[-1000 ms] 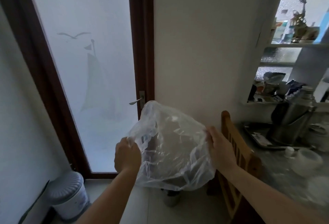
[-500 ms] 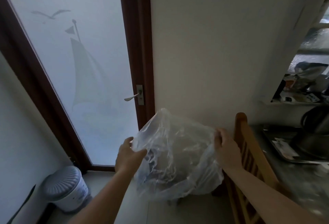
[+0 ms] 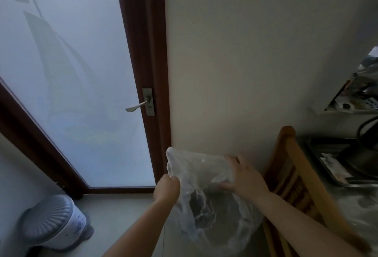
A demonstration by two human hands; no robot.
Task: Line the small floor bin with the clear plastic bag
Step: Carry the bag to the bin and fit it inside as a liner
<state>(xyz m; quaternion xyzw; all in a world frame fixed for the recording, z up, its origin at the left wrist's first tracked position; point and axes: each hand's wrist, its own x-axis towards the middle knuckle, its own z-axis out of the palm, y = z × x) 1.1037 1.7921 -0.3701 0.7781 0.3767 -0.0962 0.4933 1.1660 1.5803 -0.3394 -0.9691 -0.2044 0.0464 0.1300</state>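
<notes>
I hold a clear plastic bag (image 3: pixel 206 201) in front of me at the bottom middle, low over the floor beside the wall. My left hand (image 3: pixel 166 188) is closed on the bag's left rim. My right hand (image 3: pixel 246 177) grips its right rim, fingers spread over the plastic. A dark round shape shows through the bag below, possibly a bin; I cannot tell for certain. A small white pedal bin with a ribbed grey lid (image 3: pixel 51 221) stands closed on the floor at the lower left, apart from both hands.
A frosted glass door (image 3: pixel 71 83) with a dark wooden frame and metal handle (image 3: pixel 139 105) fills the left. A wooden chair (image 3: pixel 296 175) stands close on the right. Behind it is a table with a metal tray (image 3: pixel 335 166) and a kettle.
My head has tilted down and moved closer. Both hands have lowered the bag toward the floor and brought its rim edges nearer together.
</notes>
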